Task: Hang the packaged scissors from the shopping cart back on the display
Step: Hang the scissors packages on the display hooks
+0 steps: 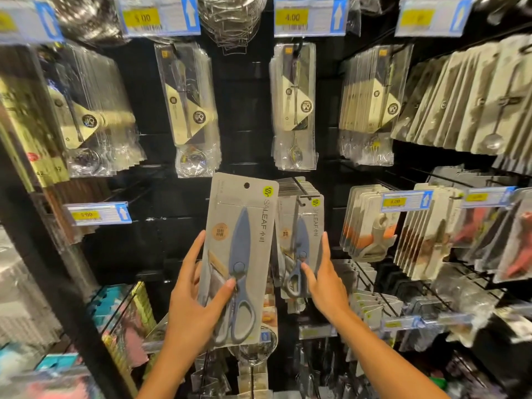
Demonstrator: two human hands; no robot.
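Note:
My left hand [195,298] grips a grey card pack of blue-grey scissors [240,254] by its lower left edge, thumb across the front. The pack stands upright in front of the display, its hang hole at the top free of any hook. Just to its right, a row of identical scissor packs [300,240] hangs on a black hook [299,188]. My right hand [322,280] rests with spread fingers against the front pack of that row, holding nothing.
Packaged spoons and ladles [293,110] hang on hooks above. Peelers and other kitchen tools [368,226] hang to the right, with blue price tags [403,201] on the hook ends. A black shelf upright [43,254] stands at left. The shopping cart is out of view.

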